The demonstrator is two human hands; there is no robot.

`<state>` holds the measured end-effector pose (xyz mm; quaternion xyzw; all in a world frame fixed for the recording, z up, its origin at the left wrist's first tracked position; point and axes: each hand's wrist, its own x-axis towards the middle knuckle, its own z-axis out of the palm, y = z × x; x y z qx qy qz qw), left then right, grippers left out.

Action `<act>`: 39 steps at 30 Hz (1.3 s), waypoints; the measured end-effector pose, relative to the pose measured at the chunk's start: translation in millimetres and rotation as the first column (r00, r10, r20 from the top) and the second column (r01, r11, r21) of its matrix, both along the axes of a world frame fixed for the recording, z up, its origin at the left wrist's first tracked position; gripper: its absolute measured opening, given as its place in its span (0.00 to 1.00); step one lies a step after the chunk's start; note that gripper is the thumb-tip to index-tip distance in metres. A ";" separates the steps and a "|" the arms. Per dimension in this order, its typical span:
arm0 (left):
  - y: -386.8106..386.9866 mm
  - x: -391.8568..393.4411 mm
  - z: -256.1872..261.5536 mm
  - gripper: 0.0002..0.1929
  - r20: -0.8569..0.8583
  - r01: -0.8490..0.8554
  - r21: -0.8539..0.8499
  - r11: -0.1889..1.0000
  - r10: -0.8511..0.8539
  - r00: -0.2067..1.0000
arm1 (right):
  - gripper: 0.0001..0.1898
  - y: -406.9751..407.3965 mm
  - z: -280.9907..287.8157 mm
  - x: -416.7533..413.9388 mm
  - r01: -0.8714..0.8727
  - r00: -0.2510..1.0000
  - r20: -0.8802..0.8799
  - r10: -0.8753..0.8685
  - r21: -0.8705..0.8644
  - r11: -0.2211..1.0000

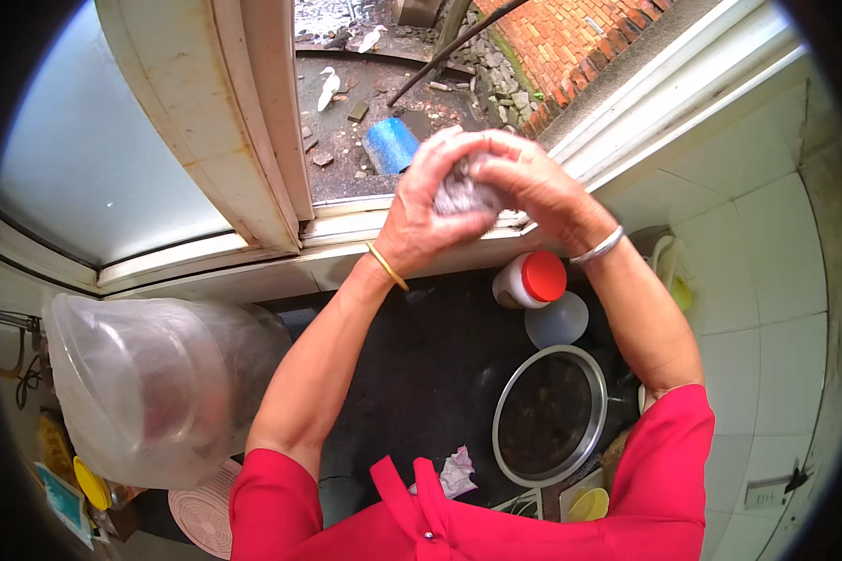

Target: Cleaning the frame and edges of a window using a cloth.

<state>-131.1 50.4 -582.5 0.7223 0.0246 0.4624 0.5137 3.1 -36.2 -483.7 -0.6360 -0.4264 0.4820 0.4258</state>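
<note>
Both arms reach out over the window sill [344, 228]. A crumpled, greyish-white wad [463, 193], blurred and too indistinct to name, is cupped between my two hands. My left hand [417, 217], with a gold bangle at its wrist, holds it from the left and below. From above and the right, my right hand [533, 179] curls over it, a silver bangle on that wrist. Fingers hide much of the wad. Beneath the arms, a white jar with a red lid [542, 277] stands on the dark countertop [414, 365], beside a translucent round lid or bowl [558, 319].
A round metal-rimmed pan [499, 435] with dark contents sits at right. Crumpled paper [457, 473] lies near my body. Clear plastic covers a bulky container [140, 393] at left, above a pink basket [203, 512]. Outside are white birds [328, 90] and a blue barrel [391, 146].
</note>
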 end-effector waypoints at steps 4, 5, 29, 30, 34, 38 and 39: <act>12.6 5.3 2.3 0.27 -0.015 -0.148 -0.209 0.967 0.148 0.989 | 0.38 -8.9 7.5 13.3 0.161 0.942 0.268 -0.201 0.164 0.973; 15.3 6.6 -3.8 0.26 -0.030 -0.113 -0.320 0.941 0.109 0.994 | 0.34 -18.2 7.2 11.4 0.132 0.893 0.400 -0.208 0.208 0.969; -8.5 32.1 -41.1 0.19 -0.482 -0.123 0.541 0.832 0.427 0.765 | 0.27 -117.6 -105.5 17.5 0.122 0.622 0.777 -0.097 0.026 0.992; -8.2 31.0 -40.3 0.19 -0.486 -0.129 0.532 0.837 0.426 0.763 | 0.27 -113.0 -106.7 21.7 0.064 0.515 0.854 -0.072 0.045 0.997; -6.1 31.1 -43.5 0.19 -0.459 -0.169 0.518 0.838 0.439 0.772 | 0.24 -88.9 -100.0 27.3 -0.038 0.343 0.939 -0.012 0.026 0.999; -6.4 32.0 -45.2 0.19 -0.464 -0.177 0.497 0.849 0.433 0.773 | 0.23 -86.6 -98.2 30.5 -0.012 0.377 0.923 0.077 -0.078 0.997; -7.0 32.2 -45.7 0.19 -0.470 -0.174 0.491 0.854 0.428 0.772 | 0.24 -90.8 -102.1 31.4 -0.043 0.362 0.928 0.083 -0.073 0.996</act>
